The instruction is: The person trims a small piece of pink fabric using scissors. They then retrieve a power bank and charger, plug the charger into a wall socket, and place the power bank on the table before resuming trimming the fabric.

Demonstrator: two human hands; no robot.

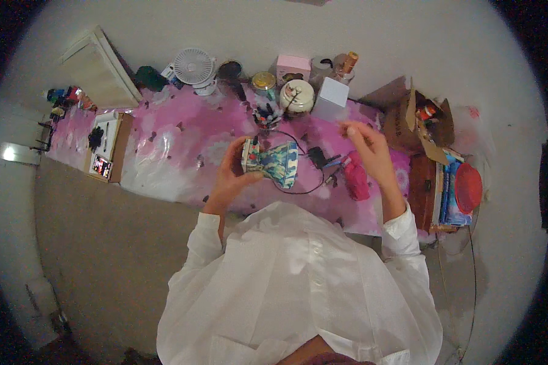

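Note:
A flared, camouflage-patterned device [278,160], possibly a hand lamp, lies on its side in my left hand [234,169]. My thumb crosses its narrower end, where small red parts show. A thin black cable [297,192] loops around behind it on the pink floral table cover [192,127]. My right hand [369,148] is raised over the table, just right of a white box [332,98]. Its thumb and fingers are bent close together, and whether something small sits between them is unclear. Below that hand lie a black adapter [318,157] and a bright pink cloth-like bundle [356,177].
Along the wall stand a white fan [194,67], a lidded cream pot [297,97], a pink box [293,66] and jars. An open cardboard box [399,121] is at right, above books [452,194] and a red bowl [468,188]. A phone [102,167] rests on a left-hand box.

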